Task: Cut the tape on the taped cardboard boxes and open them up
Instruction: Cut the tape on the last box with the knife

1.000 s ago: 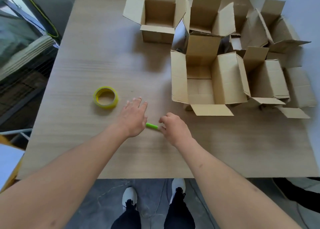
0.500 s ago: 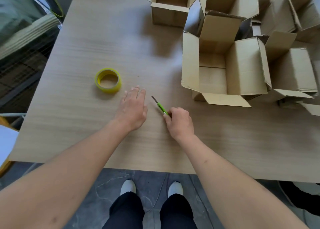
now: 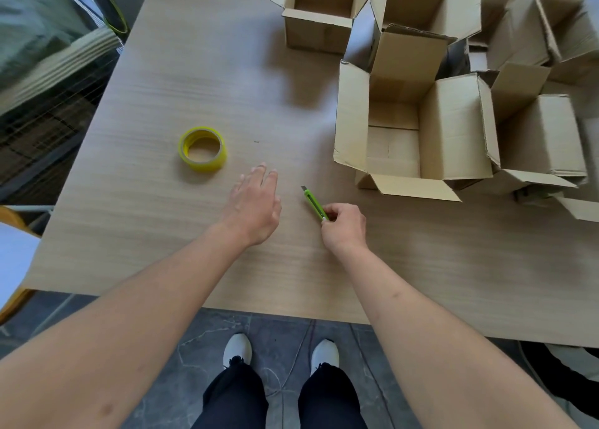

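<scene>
Saw right hand [image 3: 344, 226] at frame centre pinching rear end of green cutter [image 3: 314, 204], blade tip aimed up-left. Left hand [image 3: 256, 203] flat, fingers extended over tabletop [image 3: 162, 221], grasping nothing. Opened cardboard boxes [image 3: 418, 127] sat upper right.

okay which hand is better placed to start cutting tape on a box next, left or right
Right. The right hand already grips the green utility knife by its rear end, and it is the hand nearer the cardboard boxes. The left hand holds nothing, fingers straight over the table, so it could probably steady a box.
</scene>
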Demonstrator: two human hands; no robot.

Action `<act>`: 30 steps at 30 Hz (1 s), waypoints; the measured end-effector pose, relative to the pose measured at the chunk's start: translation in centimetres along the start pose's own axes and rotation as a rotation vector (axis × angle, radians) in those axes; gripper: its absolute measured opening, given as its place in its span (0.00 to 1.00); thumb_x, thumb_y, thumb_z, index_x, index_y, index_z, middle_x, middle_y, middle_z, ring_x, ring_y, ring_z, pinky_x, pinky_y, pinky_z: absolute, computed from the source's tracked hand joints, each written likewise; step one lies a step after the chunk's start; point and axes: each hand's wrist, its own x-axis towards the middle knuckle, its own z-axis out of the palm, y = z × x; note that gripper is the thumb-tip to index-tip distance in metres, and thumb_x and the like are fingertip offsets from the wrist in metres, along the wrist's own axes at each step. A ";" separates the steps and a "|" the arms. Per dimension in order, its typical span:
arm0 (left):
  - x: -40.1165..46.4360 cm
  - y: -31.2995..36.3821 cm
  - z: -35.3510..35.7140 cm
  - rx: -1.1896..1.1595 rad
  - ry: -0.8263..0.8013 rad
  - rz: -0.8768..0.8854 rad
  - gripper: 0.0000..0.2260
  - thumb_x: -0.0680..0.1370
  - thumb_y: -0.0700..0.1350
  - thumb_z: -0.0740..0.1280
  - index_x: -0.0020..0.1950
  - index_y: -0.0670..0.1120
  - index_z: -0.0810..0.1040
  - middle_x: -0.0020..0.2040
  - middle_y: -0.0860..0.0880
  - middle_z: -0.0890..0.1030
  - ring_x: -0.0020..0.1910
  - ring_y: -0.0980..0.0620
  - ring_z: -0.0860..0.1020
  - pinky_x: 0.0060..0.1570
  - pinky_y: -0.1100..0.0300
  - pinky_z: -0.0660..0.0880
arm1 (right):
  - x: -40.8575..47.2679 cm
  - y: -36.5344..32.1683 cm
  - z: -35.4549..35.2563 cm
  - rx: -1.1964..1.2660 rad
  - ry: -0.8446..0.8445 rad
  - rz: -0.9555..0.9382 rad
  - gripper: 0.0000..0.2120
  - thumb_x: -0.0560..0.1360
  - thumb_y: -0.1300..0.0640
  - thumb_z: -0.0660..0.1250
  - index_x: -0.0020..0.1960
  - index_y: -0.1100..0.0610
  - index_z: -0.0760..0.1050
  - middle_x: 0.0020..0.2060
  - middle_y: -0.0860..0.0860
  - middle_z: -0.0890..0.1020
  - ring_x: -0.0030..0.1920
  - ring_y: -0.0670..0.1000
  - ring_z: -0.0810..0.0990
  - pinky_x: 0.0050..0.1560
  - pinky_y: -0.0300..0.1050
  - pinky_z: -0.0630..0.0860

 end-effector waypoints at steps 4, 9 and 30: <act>0.0 0.5 0.1 -0.005 -0.017 0.003 0.25 0.84 0.47 0.60 0.80 0.40 0.62 0.82 0.38 0.60 0.81 0.39 0.58 0.79 0.44 0.55 | -0.1 -0.2 -0.3 0.012 -0.022 0.007 0.19 0.75 0.69 0.66 0.60 0.53 0.85 0.54 0.53 0.86 0.58 0.56 0.79 0.55 0.38 0.73; 0.1 0.9 0.0 -0.004 -0.038 0.016 0.25 0.84 0.47 0.60 0.79 0.40 0.63 0.81 0.38 0.60 0.81 0.39 0.59 0.78 0.44 0.56 | -0.1 -0.2 -0.5 0.025 -0.036 0.003 0.25 0.73 0.71 0.63 0.62 0.51 0.84 0.53 0.52 0.86 0.56 0.56 0.81 0.55 0.40 0.74; -0.9 3.0 -0.6 0.086 -0.161 0.134 0.28 0.85 0.51 0.58 0.83 0.44 0.57 0.83 0.43 0.57 0.82 0.40 0.55 0.81 0.44 0.51 | -2.3 0.1 -1.0 -0.419 0.099 -0.374 0.11 0.82 0.51 0.65 0.58 0.57 0.79 0.51 0.54 0.77 0.54 0.58 0.77 0.46 0.50 0.74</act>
